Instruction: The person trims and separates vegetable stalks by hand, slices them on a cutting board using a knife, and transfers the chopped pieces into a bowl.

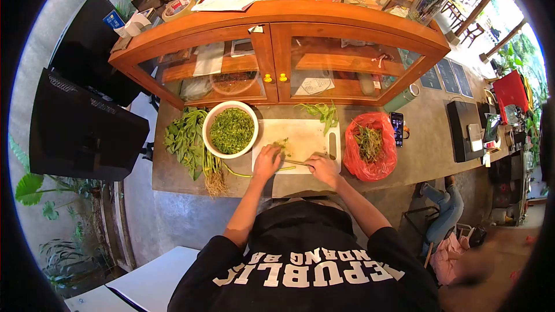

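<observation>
A white cutting board [300, 133] lies on the counter in front of me. My left hand [267, 162] is closed on leafy greens at the board's left side, its fingers curled beside a few cut bits [282, 147]. My right hand [324, 170] grips a knife [296, 162], whose thin blade points toward my left hand. A green stem [237, 173] runs in from the left to my left wrist. Chopped greens [232, 131] fill a white bowl [206, 144] left of the board. Some loose leaves [327, 117] lie at the board's far right corner.
Left of the bowl lies a bunch of rooted greens [188, 136]. A red plastic bag [387, 164] with stem scraps stands right of the board, beside a phone [396, 127]. A glass-doored wooden cabinet [275, 52] bounds the counter's back. A person's jeans-clad leg [445, 214] shows at right.
</observation>
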`<state>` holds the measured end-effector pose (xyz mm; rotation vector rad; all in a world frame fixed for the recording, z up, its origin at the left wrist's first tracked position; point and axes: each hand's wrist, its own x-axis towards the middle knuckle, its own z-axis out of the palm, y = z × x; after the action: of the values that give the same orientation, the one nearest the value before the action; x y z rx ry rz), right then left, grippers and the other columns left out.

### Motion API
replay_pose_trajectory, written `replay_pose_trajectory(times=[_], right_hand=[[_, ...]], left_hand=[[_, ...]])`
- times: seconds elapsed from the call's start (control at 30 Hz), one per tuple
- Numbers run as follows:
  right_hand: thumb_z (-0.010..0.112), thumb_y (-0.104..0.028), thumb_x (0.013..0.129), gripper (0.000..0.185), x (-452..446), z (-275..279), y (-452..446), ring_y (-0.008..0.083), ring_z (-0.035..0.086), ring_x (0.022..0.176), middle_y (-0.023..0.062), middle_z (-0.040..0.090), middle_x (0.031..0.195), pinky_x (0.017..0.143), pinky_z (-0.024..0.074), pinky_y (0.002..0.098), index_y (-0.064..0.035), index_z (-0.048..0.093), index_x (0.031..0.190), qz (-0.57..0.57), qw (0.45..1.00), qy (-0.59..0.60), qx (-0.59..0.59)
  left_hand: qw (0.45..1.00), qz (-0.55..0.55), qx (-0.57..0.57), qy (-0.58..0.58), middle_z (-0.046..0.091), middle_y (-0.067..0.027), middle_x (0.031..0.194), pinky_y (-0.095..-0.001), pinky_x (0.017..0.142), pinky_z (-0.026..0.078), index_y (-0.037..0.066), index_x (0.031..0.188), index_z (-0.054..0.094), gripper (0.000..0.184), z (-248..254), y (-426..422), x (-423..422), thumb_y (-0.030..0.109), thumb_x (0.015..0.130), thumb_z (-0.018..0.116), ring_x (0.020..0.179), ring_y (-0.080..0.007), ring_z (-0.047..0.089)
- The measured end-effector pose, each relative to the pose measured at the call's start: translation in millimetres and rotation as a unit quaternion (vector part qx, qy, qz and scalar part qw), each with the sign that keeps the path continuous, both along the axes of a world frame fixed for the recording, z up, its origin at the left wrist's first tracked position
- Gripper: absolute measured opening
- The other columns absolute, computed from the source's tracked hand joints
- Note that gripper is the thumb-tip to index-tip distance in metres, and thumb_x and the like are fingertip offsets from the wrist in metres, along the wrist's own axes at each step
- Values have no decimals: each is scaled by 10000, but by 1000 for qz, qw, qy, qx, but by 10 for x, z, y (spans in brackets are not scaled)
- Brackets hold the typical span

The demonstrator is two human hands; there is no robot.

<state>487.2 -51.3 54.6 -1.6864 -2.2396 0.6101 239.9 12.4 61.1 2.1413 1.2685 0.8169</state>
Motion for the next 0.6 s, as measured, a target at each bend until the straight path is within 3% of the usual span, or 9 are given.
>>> replay_pose_trajectory(times=[0.13, 0.23, 0.33, 0.53, 0.6], right_hand=[[592, -125, 830, 257, 24, -166, 58, 264, 654, 923, 17, 663, 987, 743, 552, 397, -198, 725, 1038, -1, 1000, 12, 2], [590, -107, 829, 241, 11, -201, 216, 246, 640, 908, 14, 641, 934, 718, 551, 388, -191, 731, 1005, 23, 997, 5, 79], [593, -73, 807, 226, -32, -194, 383, 232, 630, 956, 24, 655, 940, 768, 542, 373, -161, 747, 947, 5, 996, -14, 85], [586, -82, 820, 221, -102, -190, 752, 233, 621, 994, 22, 651, 933, 780, 549, 383, -178, 751, 933, 23, 993, -23, 113], [605, -87, 806, 210, -114, -178, 855, 233, 619, 884, 7, 643, 912, 750, 540, 357, -176, 746, 934, 25, 991, -13, 129]], left_hand=[[999, 33, -8, 33, 606, -166, 1072, -430, 906, 477, 10, 1082, 629, 276, -212, -127, 16, 69, 813, 646, 1026, -360, 564], [995, 72, -40, 54, 604, -173, 1067, -433, 909, 476, 14, 1085, 611, 277, -258, -181, -4, 75, 817, 649, 1032, -371, 562], [993, 80, -79, 22, 600, -179, 1077, -438, 913, 474, 17, 1090, 597, 277, -351, -143, -37, 79, 825, 647, 1031, -381, 559], [995, 88, -31, 33, 607, -186, 1043, -445, 899, 470, -13, 1111, 596, 313, -370, -4, -7, 74, 819, 670, 1005, -382, 571], [993, 102, -37, 45, 598, -191, 1062, -443, 903, 470, -11, 1129, 588, 333, -349, 45, -2, 75, 817, 670, 1018, -382, 565]])
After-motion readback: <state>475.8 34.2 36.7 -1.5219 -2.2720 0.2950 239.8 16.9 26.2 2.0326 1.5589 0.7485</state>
